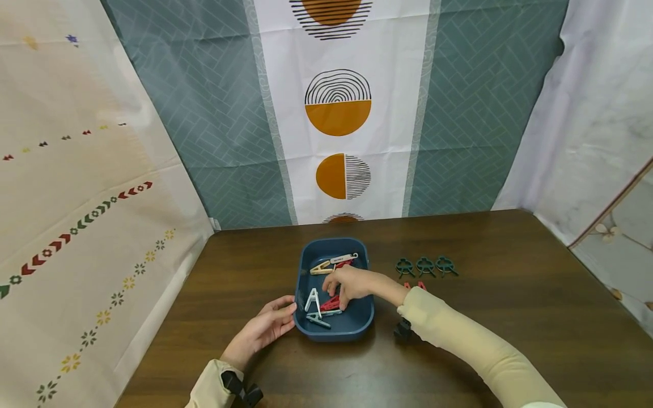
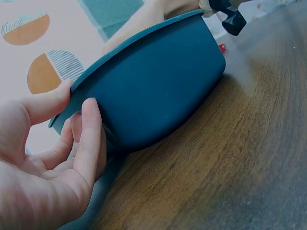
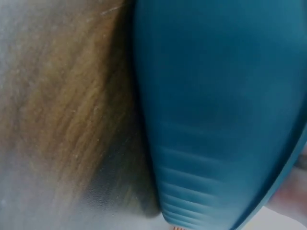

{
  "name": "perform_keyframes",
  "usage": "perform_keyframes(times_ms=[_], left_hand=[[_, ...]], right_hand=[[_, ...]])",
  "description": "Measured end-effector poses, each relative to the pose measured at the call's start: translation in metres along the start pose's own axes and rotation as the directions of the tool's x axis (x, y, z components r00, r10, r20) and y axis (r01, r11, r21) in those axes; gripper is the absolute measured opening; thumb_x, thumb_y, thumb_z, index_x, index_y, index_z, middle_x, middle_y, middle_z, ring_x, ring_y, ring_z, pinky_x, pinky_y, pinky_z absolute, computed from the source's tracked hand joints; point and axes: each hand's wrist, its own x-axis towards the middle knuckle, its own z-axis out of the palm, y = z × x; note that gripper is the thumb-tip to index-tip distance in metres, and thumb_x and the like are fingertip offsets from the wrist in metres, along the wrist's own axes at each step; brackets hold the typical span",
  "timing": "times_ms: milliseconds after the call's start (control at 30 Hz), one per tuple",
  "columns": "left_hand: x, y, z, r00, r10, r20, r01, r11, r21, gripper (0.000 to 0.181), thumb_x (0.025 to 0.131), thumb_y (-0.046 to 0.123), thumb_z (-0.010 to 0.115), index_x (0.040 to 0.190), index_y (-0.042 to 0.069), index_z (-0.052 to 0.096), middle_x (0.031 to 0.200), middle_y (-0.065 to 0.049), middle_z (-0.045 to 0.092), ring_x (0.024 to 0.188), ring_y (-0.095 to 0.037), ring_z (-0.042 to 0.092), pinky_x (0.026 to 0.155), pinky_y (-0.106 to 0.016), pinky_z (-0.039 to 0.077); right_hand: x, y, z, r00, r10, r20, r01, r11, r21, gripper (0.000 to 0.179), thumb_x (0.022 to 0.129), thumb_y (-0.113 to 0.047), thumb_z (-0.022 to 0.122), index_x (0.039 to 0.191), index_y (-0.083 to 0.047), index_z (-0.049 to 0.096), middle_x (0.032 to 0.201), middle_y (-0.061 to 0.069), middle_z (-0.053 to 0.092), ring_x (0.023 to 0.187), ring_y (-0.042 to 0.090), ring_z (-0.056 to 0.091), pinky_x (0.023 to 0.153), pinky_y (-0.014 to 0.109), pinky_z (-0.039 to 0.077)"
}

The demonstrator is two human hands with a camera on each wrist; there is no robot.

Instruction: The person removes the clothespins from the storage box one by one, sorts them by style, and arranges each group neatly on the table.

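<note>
A dark blue plastic bin [image 1: 334, 336] holds several clothespins. At its left rim, my left hand [image 1: 267, 324] rests its fingertips against the outer wall; the left wrist view shows the thumb tip at the rim. My right hand [image 1: 352, 283] reaches down inside, fingers and thumb spread apart over a red clothespin [image 1: 330, 304]. Beside that lie a white clothespin [image 1: 312, 299] and pale grey-green clothespins [image 1: 318, 321]. Toward the far end are a cream clothespin [image 1: 320, 269] and a white one [image 1: 344, 258]. The right wrist view shows the bin's outer wall [image 3: 216, 105], with its contents hidden.
Three dark green ring-shaped clips [image 1: 425, 266] stand in a row on the brown wooden table [image 1: 484, 272], right of the bin. Two red clips [image 1: 421, 285] show just beyond the right sleeve [image 1: 459, 328]. A patterned curtain [image 1: 336, 170] hangs behind the table.
</note>
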Motion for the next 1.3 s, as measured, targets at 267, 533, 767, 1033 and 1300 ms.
perform_keyframes(times_ms=[267,533,767,1033,1300], left_hand=[[-0.0004,-0.0003,0.0010,1.000,0.005,-0.007,-0.005,1.000,0.000,0.028,0.094,0.012,0.048,0.119,0.010,0.035,0.085,0.004,0.063,0.078,-0.005,0.063,0.075,-0.018,0.052],[0.0012,-0.0011,-0.0007,1.000,-0.001,-0.016,0.001,1.000,0.001,0.030,0.095,0.012,0.048,0.121,0.008,0.033,0.086,0.003,0.063,0.079,-0.006,0.063,0.076,-0.019,0.053],[0.0011,-0.0020,-0.0032,1.000,-0.002,-0.008,0.002,1.000,0.006,0.028,0.095,0.011,0.046,0.121,0.007,0.034,0.087,0.003,0.062,0.080,-0.006,0.062,0.076,-0.019,0.053],[0.0008,-0.0027,-0.0029,1.000,0.000,-0.017,0.000,1.000,0.009,0.029,0.095,0.011,0.046,0.121,0.007,0.033,0.087,0.004,0.063,0.079,-0.006,0.063,0.076,-0.019,0.053],[-0.0001,-0.0024,-0.0016,1.000,0.005,-0.022,-0.004,1.000,0.015,0.029,0.095,0.012,0.047,0.121,0.007,0.035,0.087,0.004,0.063,0.080,-0.006,0.063,0.075,-0.019,0.052]], right_hand=[[0.0009,0.0010,-0.0029,0.997,-0.070,0.013,0.071,0.966,-0.247,0.052,0.066,-0.011,0.081,0.114,-0.018,0.061,0.105,-0.004,0.063,0.094,0.010,0.057,0.079,0.019,0.047],[0.0048,0.0015,-0.0021,0.997,-0.046,0.063,0.059,0.973,-0.221,0.053,0.067,-0.007,0.080,0.116,-0.015,0.060,0.109,-0.002,0.062,0.100,0.008,0.057,0.086,0.020,0.048],[0.0050,-0.0012,0.0016,0.997,-0.047,0.066,0.060,0.973,-0.224,0.053,0.066,-0.010,0.081,0.115,-0.015,0.060,0.106,-0.001,0.063,0.097,0.009,0.058,0.085,0.021,0.049],[0.0042,-0.0009,0.0037,0.995,-0.081,0.052,0.092,0.964,-0.250,0.047,0.069,-0.011,0.079,0.113,-0.015,0.062,0.102,-0.003,0.064,0.091,0.006,0.058,0.082,0.019,0.049],[-0.0018,-0.0058,0.0007,0.995,-0.092,0.026,0.096,0.971,-0.221,0.043,0.070,-0.012,0.078,0.110,-0.014,0.063,0.098,-0.002,0.066,0.089,0.007,0.060,0.079,0.019,0.050]])
